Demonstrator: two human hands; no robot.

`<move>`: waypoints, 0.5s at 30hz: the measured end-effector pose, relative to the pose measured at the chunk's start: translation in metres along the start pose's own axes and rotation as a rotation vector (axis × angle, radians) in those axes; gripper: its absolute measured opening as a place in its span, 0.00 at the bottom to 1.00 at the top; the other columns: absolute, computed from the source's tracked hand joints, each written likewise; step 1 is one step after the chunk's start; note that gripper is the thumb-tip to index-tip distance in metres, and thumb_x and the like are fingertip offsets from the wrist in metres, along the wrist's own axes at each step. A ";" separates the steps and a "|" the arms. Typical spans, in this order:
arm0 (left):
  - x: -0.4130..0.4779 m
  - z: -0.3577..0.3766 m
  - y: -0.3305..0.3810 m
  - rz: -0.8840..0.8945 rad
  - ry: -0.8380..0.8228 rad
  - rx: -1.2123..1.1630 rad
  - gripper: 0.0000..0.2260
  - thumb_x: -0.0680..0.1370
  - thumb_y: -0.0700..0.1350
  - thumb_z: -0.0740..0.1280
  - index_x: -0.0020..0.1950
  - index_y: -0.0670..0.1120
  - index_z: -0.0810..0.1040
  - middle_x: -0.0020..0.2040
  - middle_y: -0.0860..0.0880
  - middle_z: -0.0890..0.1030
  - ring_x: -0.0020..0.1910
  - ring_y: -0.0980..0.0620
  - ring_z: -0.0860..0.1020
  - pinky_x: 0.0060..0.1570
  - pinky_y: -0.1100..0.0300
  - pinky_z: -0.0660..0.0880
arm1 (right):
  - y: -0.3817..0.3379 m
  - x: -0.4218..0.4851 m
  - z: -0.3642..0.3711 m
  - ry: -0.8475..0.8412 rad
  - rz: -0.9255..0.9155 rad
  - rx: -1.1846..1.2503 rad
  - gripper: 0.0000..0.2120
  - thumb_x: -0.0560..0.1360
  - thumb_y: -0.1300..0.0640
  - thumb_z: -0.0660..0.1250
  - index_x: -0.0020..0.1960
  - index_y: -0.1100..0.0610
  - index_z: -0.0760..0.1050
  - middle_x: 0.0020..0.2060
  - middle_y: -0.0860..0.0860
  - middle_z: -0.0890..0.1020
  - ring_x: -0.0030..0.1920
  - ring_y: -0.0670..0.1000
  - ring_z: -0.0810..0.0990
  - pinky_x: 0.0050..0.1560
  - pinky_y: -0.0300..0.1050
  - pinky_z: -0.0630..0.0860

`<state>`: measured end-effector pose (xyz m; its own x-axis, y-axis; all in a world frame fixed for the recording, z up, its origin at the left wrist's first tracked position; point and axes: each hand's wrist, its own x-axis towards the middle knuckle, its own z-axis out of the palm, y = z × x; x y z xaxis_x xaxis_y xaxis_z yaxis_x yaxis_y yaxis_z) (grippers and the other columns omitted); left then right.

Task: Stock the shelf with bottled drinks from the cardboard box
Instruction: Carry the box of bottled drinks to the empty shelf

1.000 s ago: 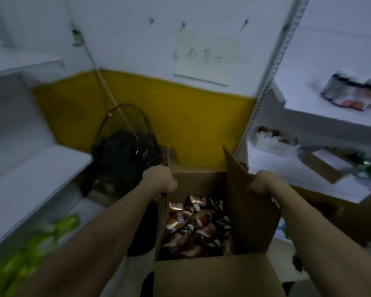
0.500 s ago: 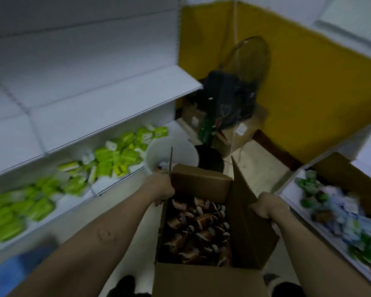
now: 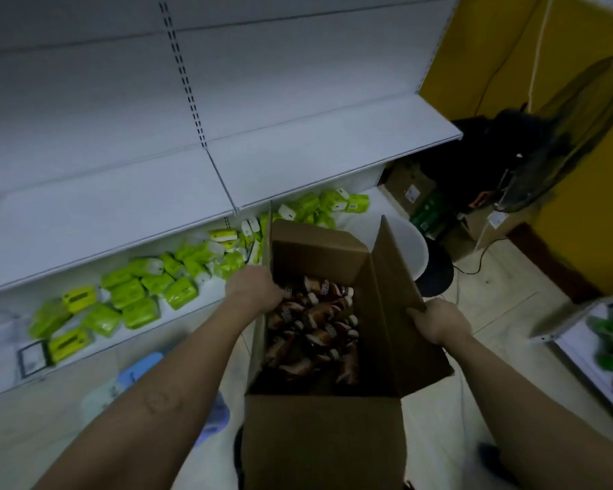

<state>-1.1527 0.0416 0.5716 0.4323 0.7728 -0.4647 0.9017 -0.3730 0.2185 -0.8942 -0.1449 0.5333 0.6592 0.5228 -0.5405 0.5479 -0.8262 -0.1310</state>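
"Two hands, both occupied," the inspector states. "The left hand (image 3: 253, 290) grasps the top edge of the left wall of the cardboard box (image 3: 319, 440), fingers curled over to the inside. The right hand (image 3: 439, 321) clamps the edge of the raised right flap. Neither holds a bottle."

"Where is the stock?" the clerk asks.

"All inside the box. The bottles (image 3: 315, 313) lie heaped on their sides, just below and to the right of the left hand's fingers. Brown bodies, pale caps. They share no common heading. Their long axes are mixed, several slanting from near left to far right. Blur prevents a firmer reading of the caps."

"And the shelf?"

"The shelf (image 3: 298, 160) lies ahead and to the left, a white board above a lower level carrying green packs (image 3: 135, 298). The box's long axis runs away from the person, toward that board. The left hand is nearer to both heap and shelf. In my judgement one hand must let go of the box first, and each bottle then needs turning from flat to upright."
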 end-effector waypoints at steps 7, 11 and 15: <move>0.047 -0.051 -0.003 0.122 0.064 0.092 0.11 0.74 0.47 0.61 0.36 0.41 0.71 0.43 0.41 0.81 0.43 0.42 0.80 0.40 0.56 0.74 | -0.022 -0.014 -0.011 0.045 0.109 0.191 0.20 0.77 0.43 0.61 0.41 0.59 0.78 0.38 0.56 0.81 0.40 0.55 0.80 0.40 0.47 0.75; 0.079 -0.070 0.028 0.195 0.042 0.102 0.10 0.73 0.46 0.62 0.33 0.44 0.73 0.32 0.47 0.78 0.31 0.49 0.77 0.29 0.61 0.69 | -0.015 -0.004 -0.035 0.081 0.153 0.239 0.19 0.77 0.45 0.62 0.40 0.59 0.78 0.36 0.55 0.81 0.38 0.54 0.80 0.40 0.47 0.76; 0.108 -0.068 0.055 0.300 -0.022 0.133 0.11 0.74 0.47 0.61 0.38 0.43 0.78 0.34 0.46 0.80 0.31 0.49 0.79 0.29 0.61 0.73 | 0.000 -0.004 -0.031 0.106 0.229 0.285 0.17 0.77 0.46 0.61 0.44 0.59 0.79 0.41 0.56 0.82 0.42 0.54 0.81 0.47 0.51 0.80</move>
<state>-1.0558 0.1395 0.5921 0.6770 0.6077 -0.4152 0.7252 -0.6470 0.2354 -0.8812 -0.1409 0.5611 0.8060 0.3243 -0.4953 0.2250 -0.9416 -0.2504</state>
